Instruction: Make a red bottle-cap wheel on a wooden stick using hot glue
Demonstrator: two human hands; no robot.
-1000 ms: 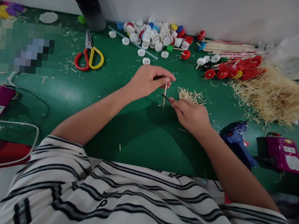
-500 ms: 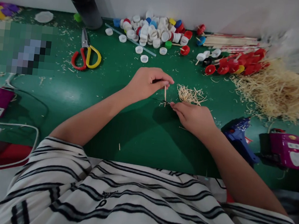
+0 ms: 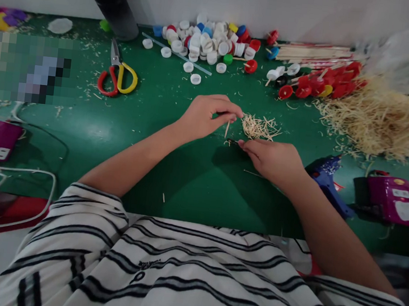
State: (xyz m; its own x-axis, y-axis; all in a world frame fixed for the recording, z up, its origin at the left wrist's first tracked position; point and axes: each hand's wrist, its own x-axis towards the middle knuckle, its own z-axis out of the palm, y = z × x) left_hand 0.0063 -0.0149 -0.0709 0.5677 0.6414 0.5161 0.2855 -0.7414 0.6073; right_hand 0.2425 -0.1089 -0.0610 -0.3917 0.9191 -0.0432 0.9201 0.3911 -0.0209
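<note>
My left hand (image 3: 208, 117) is closed in a pinch on the upper end of a short, thin wooden stick (image 3: 227, 129), which points down toward the table. Just to the right, my right hand (image 3: 273, 161) pinches a small dark blade-like tool (image 3: 232, 141); most of it is hidden in the fingers. The tool's tip lies close to the stick's lower end, among a few fine shavings, and I cannot tell whether they touch. Beyond my fingertips is a small heap of pale wood shavings (image 3: 259, 127).
Scissors (image 3: 120, 73) with red and yellow handles lie at left. Bottle caps (image 3: 209, 41) are piled at the back. Red caps on sticks (image 3: 312, 84) and a large shavings pile (image 3: 379, 120) are at right, near a blue glue gun (image 3: 332, 186) and a purple power socket (image 3: 395, 200).
Both hands have shifted slightly right over the table, still pinching the stick and the dark tool. Less of the stick shows below my left fingers.
</note>
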